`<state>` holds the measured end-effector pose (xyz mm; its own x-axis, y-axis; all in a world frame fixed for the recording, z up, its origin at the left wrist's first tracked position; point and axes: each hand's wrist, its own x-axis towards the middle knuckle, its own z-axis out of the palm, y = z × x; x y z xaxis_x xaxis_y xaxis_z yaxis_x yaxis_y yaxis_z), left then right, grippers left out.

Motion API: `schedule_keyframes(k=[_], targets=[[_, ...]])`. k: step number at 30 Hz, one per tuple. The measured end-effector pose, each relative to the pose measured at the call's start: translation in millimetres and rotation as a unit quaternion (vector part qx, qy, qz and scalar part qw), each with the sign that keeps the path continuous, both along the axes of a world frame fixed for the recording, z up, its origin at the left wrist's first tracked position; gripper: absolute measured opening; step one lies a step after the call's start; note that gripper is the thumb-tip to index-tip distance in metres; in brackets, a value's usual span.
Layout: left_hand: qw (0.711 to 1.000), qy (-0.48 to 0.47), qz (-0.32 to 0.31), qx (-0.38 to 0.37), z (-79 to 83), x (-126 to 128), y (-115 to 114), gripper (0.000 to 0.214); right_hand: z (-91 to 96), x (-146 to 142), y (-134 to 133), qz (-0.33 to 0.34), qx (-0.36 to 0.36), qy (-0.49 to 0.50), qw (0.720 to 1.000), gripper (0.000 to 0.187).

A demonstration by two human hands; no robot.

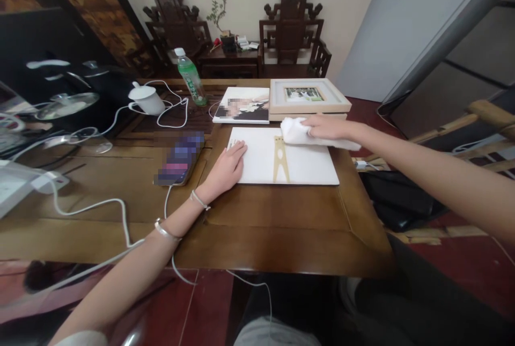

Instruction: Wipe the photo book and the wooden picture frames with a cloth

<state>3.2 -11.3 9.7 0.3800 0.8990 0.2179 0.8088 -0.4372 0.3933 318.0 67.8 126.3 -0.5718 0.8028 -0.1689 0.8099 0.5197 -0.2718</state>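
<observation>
A white rectangular panel (257, 161) lies flat on the wooden table, with a tan A-shaped piece (280, 161) running down its middle, like the stand on a picture frame's back. Fingers outstretched, my left hand (228, 166) rests on the panel's left edge and holds nothing. My right hand (324, 127) grips a bunched white cloth (293, 130) against the panel's far right part. One end of the cloth hangs past the right side. Cloth and hand hide the panel's far right corner.
Behind the panel lie a photo print (245, 107) and a framed picture (309, 96). To the left are a phone (181, 159) on a cable, a green-labelled bottle (192, 79), a lidded white cup (147, 100) and a pot (70, 110). White cables (120, 206) cross the table's left side.
</observation>
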Motion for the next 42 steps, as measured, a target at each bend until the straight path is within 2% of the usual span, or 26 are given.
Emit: schedule_keyframes(k=[4, 6, 8, 10, 12, 16, 21, 24, 27, 32, 36, 42], targets=[[1.0, -0.003, -0.002, 0.003, 0.6, -1.1, -0.5, 0.053, -0.8, -2.0, 18.2, -0.026, 0.004, -0.004, 1.0, 0.026], [1.0, -0.002, 0.0, 0.001, 0.6, -1.4, -0.5, 0.053, -1.5, -3.1, 14.6, -0.026, 0.009, 0.001, 1.0, 0.024], [1.0, -0.001, 0.001, -0.001, 0.3, -1.5, -0.3, 0.052, -2.0, -3.2, 4.2, -0.019, 0.013, 0.001, 1.0, 0.014], [1.0, -0.003, 0.001, -0.001, -0.2, -1.3, 0.0, 0.052, -2.8, -1.8, -11.9, -0.004, 0.007, -0.001, 1.0, 0.01], [1.0, -0.005, 0.001, -0.001, -1.1, -0.8, 0.4, 0.052, -4.1, 0.6, -33.4, 0.013, -0.004, 0.001, 1.0, 0.019], [1.0, -0.001, 0.003, 0.002, -3.1, 0.0, 0.9, 0.052, -8.1, 4.6, -90.7, 0.044, -0.024, 0.016, 0.999, 0.025], [1.0, -0.005, 0.006, 0.007, -4.3, -0.1, 1.1, 0.052, -11.6, 4.2, -159.4, 0.014, -0.049, -0.001, 0.999, 0.026], [1.0, 0.001, 0.006, 0.005, -4.5, -0.4, 0.9, 0.052, -10.5, 4.0, -174.4, 0.01, -0.067, -0.008, 0.998, 0.027], [1.0, 0.002, 0.007, 0.008, -5.0, -0.6, 0.9, 0.053, -7.3, 5.4, -162.6, 0.001, -0.087, 0.016, 0.996, 0.027], [1.0, 0.0, 0.008, 0.005, -4.6, -0.3, 1.0, 0.052, -2.8, 1.6, -107.3, -0.002, -0.089, 0.048, 0.995, 0.028], [1.0, 0.008, 0.008, 0.002, -3.8, 0.8, 1.0, 0.053, -0.4, -12.0, -60.7, -0.017, -0.045, 0.051, 0.998, 0.027], [1.0, 0.003, 0.005, 0.007, -3.8, 1.6, 1.4, 0.052, 11.6, -43.0, -11.0, -0.056, -0.059, 0.073, 0.994, 0.016]])
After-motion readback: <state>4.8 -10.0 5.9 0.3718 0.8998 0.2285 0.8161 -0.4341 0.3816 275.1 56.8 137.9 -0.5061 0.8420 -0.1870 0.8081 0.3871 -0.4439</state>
